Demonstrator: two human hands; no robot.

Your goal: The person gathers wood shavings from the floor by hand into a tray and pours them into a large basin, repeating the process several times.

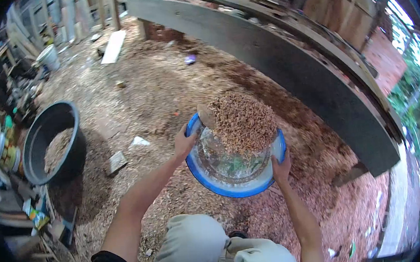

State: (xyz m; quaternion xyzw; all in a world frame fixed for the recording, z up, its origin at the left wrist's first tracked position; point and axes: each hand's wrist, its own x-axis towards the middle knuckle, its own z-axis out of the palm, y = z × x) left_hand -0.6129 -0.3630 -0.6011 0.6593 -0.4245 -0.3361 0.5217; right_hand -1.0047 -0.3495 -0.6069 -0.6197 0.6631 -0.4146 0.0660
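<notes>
Between my two hands is a round white basin (205, 177) with a blue rim, held above the ground in front of my knees. Wood shavings (244, 120) are heaped at its far side, and its near part shows a stained, worn bottom. A flat brownish piece (205, 115) sticks up beside the heap; I cannot make out what it is. My left hand (185, 144) grips the rim on the left, fingers partly hidden behind it. On the right side, my right hand (281, 168) is closed on the rim with its thumb on top.
A large dark tub (77, 142) with shavings inside stands at the left. A long wooden beam (263, 51) runs along the far right side. Shavings cover the ground (152, 93), with a pale block (118, 162) and a white board (113, 46) lying on it. A white bucket (49, 57) stands farther back.
</notes>
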